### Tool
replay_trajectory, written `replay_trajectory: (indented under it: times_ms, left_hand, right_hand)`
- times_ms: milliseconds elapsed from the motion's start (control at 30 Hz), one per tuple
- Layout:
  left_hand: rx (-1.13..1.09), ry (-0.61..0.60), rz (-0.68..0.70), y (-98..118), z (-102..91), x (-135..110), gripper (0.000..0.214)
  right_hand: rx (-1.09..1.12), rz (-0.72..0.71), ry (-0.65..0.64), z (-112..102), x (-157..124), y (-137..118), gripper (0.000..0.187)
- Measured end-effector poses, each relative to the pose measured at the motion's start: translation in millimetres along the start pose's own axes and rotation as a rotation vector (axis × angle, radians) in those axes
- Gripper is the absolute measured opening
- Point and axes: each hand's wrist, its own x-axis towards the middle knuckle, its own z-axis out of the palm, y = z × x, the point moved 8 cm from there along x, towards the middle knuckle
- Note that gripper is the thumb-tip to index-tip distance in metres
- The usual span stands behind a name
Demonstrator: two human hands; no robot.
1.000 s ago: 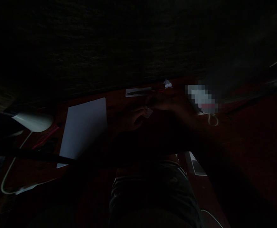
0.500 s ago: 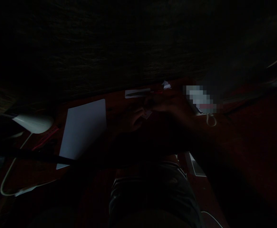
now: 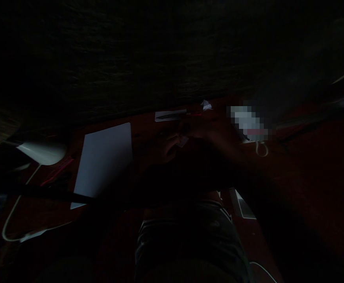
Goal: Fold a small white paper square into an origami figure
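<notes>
The picture is very dark. My left hand (image 3: 169, 146) is over the middle of the reddish surface, its fingers bent around the edge of a small pale piece of paper (image 3: 182, 141). My right hand (image 3: 197, 130) meets it from the right, fingertips closed at the paper's upper side. Shadow hides most of the fingers. Just beyond both hands lies a knife (image 3: 172, 116) with a dark blade and a red handle, its blade across a small white card (image 3: 159, 114). A crumpled white paper (image 3: 206, 105) rests past the handle.
A large white sheet (image 3: 104, 157) lies to the left. Farther left are a white lamp-like object (image 3: 43, 153) with a cord and a pink-red item (image 3: 56, 172). A blurred-out pale object (image 3: 245, 122) with a looped cord stands right. A pale box (image 3: 244, 206) is near my legs.
Both hands stay in nearly the same place over the small paper, with only slight finger movement. The view has shifted a little; the other things lie as before.
</notes>
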Motion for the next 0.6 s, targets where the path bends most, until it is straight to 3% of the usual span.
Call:
replay_trajectory:
  times_ms: [600]
  left_hand:
    - [0.015,-0.003,0.001,3.3,0.7,1.7,0.039]
  right_hand:
    - [0.032,-0.023,-0.012,3.3,4.7,5.2,0.026]
